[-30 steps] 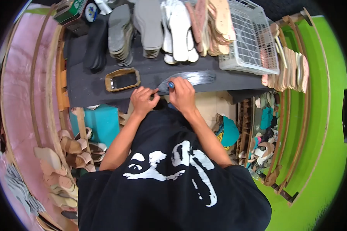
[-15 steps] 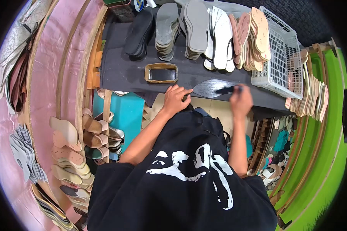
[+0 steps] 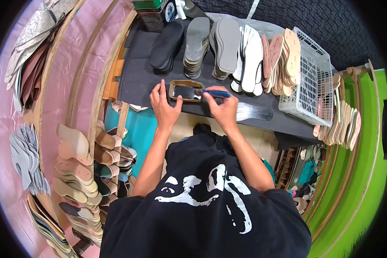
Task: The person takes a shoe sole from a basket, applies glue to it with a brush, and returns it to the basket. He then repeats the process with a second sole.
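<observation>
My right hand [image 3: 224,111] grips a brush by its blue handle [image 3: 219,93], and the brush end reaches into the right side of a small rectangular tub [image 3: 173,89]. Dark liquid shows inside the tub, whose rim is stained brown. Fingers spread, my left hand [image 3: 165,106] is at the tub's near left corner, with the thumb close to the front rim. A dark sole-shaped piece [image 3: 256,111] lies flat to the right of my right hand, its surface shiny with a wet-looking coat. My right hand overlaps its left end in this view.
Along the back of the dark table [image 3: 135,81] stand stacks of black soles [image 3: 167,45], grey soles [image 3: 226,45], white soles [image 3: 251,60] and tan soles [image 3: 292,58]. A white plastic crate [image 3: 307,105] sits at right. Racks on both sides hold more soles [image 3: 75,172].
My right hand has brought the brush left from the sole-shaped piece to the tub. My left hand has moved left, away from that piece, and its fingers have spread. The view has shifted slightly.
</observation>
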